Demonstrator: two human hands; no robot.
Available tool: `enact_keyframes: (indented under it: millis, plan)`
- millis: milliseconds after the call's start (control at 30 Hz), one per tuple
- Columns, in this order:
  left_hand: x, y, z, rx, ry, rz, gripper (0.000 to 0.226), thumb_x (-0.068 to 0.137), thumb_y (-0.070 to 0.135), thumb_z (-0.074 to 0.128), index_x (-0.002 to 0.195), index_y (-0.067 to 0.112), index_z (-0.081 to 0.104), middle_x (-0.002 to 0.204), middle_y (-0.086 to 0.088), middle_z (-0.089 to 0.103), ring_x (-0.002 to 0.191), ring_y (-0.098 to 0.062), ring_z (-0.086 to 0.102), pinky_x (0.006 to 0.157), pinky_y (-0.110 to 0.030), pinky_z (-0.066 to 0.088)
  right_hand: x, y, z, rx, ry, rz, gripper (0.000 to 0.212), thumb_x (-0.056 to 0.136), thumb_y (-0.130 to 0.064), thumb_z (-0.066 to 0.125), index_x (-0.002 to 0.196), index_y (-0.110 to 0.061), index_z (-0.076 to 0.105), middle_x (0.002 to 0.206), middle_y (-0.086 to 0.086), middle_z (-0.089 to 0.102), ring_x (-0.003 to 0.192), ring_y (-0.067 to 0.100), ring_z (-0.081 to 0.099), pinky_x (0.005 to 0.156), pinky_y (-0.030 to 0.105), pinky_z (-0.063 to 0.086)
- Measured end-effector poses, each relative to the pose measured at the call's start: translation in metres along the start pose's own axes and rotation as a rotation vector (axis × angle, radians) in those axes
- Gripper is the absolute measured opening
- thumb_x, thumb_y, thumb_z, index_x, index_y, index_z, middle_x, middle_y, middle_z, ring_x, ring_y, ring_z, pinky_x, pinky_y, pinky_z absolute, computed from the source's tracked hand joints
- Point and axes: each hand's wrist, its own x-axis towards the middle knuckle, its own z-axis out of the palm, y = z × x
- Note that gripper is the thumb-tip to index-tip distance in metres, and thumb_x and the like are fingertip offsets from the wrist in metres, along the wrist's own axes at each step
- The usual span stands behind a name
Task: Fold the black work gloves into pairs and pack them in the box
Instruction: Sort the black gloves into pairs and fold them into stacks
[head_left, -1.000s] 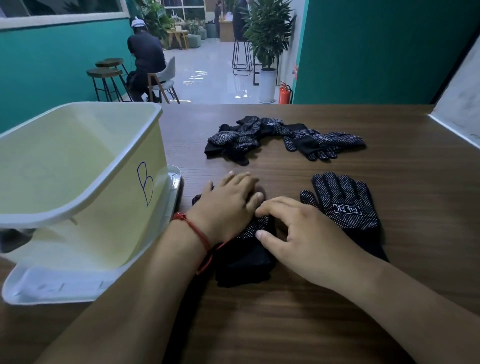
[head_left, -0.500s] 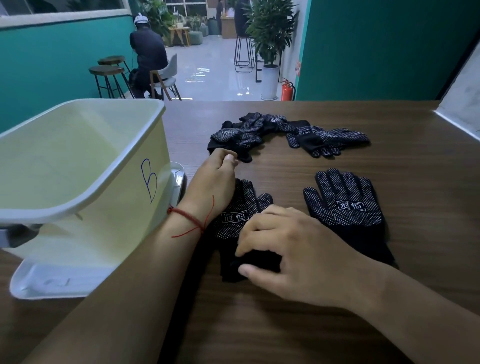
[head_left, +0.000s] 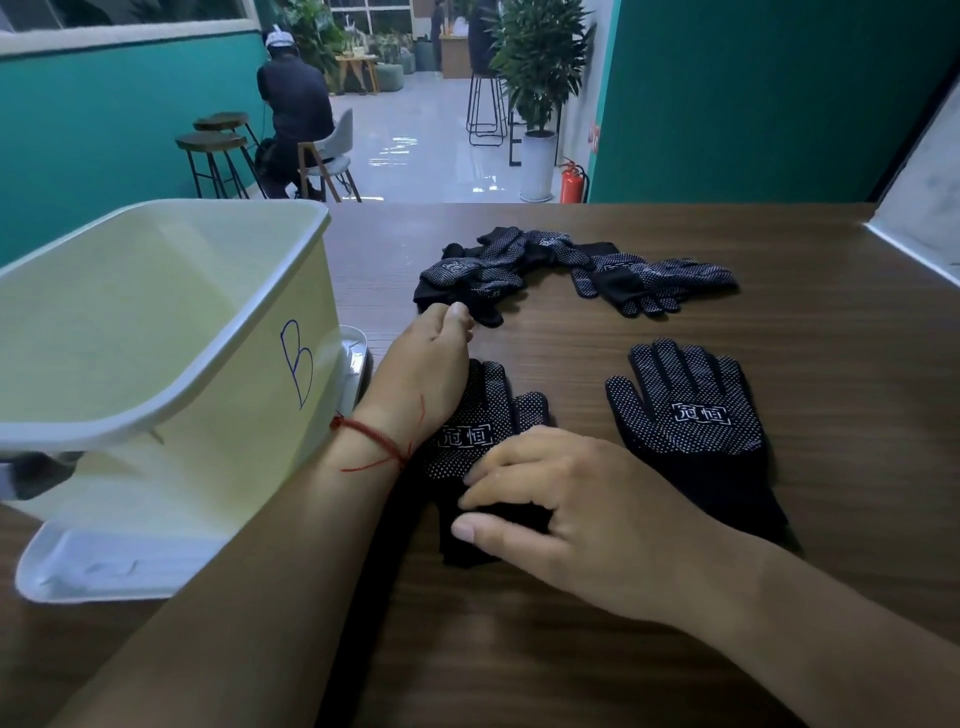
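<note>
Black glove pile (head_left: 480, 273) now pinched by left hand (head_left: 431, 364), just lifted off the near glove (head_left: 485, 415), right hand (head_left: 576, 499) clamping that cuff, so probably fetching a mate.
</note>
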Motion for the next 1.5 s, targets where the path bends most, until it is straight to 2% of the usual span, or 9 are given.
enact_keyframes:
  millis: [100,267,367,567,933,1233,1333,1400,1500]
  plan:
    - [-0.007,0.002,0.001,0.235,0.0,0.117,0.034,0.111,0.04,0.036,0.112,0.017,0.062,0.11,-0.005,0.071,0.108,-0.029,0.061,0.092,-0.041,0.046,0.001,0.005,-0.006,0.046,0.086,0.038,0.028,0.103,-0.053,0.057,0.11,-0.036,0.079,0.114,-0.025,0.071,0.114,-0.001,0.064,0.097,0.028,0.052]
    - [-0.011,0.001,0.008,0.46,-0.064,0.18,0.033,0.108,0.029,0.043,0.135,0.021,0.059,0.137,-0.008,0.063,0.131,-0.029,0.053,0.111,-0.045,0.041,0.004,0.021,-0.004,-0.181,0.215,0.218,0.036,0.099,-0.048,0.062,0.13,-0.031,0.07,0.122,-0.02,0.065,0.12,0.006,0.053,0.107,0.028,0.044]
    - [-0.011,-0.006,0.009,0.597,-0.098,0.128,0.038,0.108,0.031,0.041,0.14,0.019,0.056,0.144,-0.01,0.057,0.135,-0.035,0.047,0.114,-0.047,0.039,0.005,0.025,-0.006,-0.259,0.173,0.319,0.039,0.1,-0.054,0.054,0.132,-0.034,0.065,0.124,-0.013,0.065,0.12,0.017,0.052,0.107,0.041,0.047]
    - [-0.007,-0.013,0.011,0.583,-0.051,0.163,0.022,0.103,0.035,0.054,0.114,0.02,0.066,0.121,-0.004,0.062,0.12,-0.03,0.053,0.105,-0.048,0.046,0.005,0.023,-0.009,-0.281,0.061,0.377,0.04,0.106,-0.056,0.043,0.137,-0.041,0.063,0.136,-0.023,0.063,0.13,0.01,0.048,0.111,0.039,0.037]
    - [-0.005,-0.015,0.013,0.508,-0.038,0.248,0.009,0.103,0.019,0.056,0.108,0.014,0.062,0.11,-0.01,0.062,0.109,-0.035,0.056,0.095,-0.04,0.041,0.006,0.023,-0.008,-0.294,0.057,0.366,0.043,0.109,-0.047,0.043,0.148,-0.039,0.058,0.154,-0.026,0.052,0.144,0.005,0.041,0.119,0.037,0.03]
    - [-0.011,-0.009,0.011,0.575,-0.008,0.318,0.04,0.101,0.03,0.04,0.132,0.014,0.061,0.129,-0.013,0.067,0.122,-0.038,0.058,0.107,-0.049,0.043,0.007,0.021,-0.01,-0.268,0.006,0.341,0.06,0.109,-0.059,0.031,0.163,-0.036,0.037,0.17,-0.021,0.032,0.158,0.004,0.021,0.131,0.036,0.015]
    - [-0.02,-0.005,0.02,0.686,-0.157,0.227,0.047,0.109,0.041,0.031,0.142,0.016,0.054,0.147,-0.01,0.056,0.143,-0.031,0.044,0.12,-0.048,0.033,0.004,0.02,-0.004,-0.323,-0.123,0.332,0.072,0.106,-0.07,0.025,0.167,-0.032,0.025,0.175,-0.019,0.018,0.163,0.006,0.009,0.133,0.043,0.008]
    - [-0.024,-0.007,0.026,0.804,-0.303,0.164,0.062,0.109,0.052,0.018,0.161,0.022,0.033,0.171,-0.005,0.026,0.161,-0.027,0.014,0.129,-0.05,0.014,0.002,0.019,-0.003,-0.37,-0.121,0.326,0.077,0.103,-0.073,0.022,0.166,-0.029,0.028,0.174,-0.016,0.023,0.162,0.01,0.014,0.133,0.045,0.012]
    - [-0.02,-0.007,0.023,0.764,-0.419,0.12,0.071,0.107,0.063,0.013,0.169,0.03,0.002,0.177,0.007,-0.008,0.161,-0.014,-0.017,0.13,-0.045,-0.009,0.003,0.013,-0.006,-0.386,-0.099,0.322,0.074,0.102,-0.072,0.026,0.159,-0.027,0.041,0.165,-0.013,0.038,0.154,0.011,0.03,0.129,0.041,0.021]
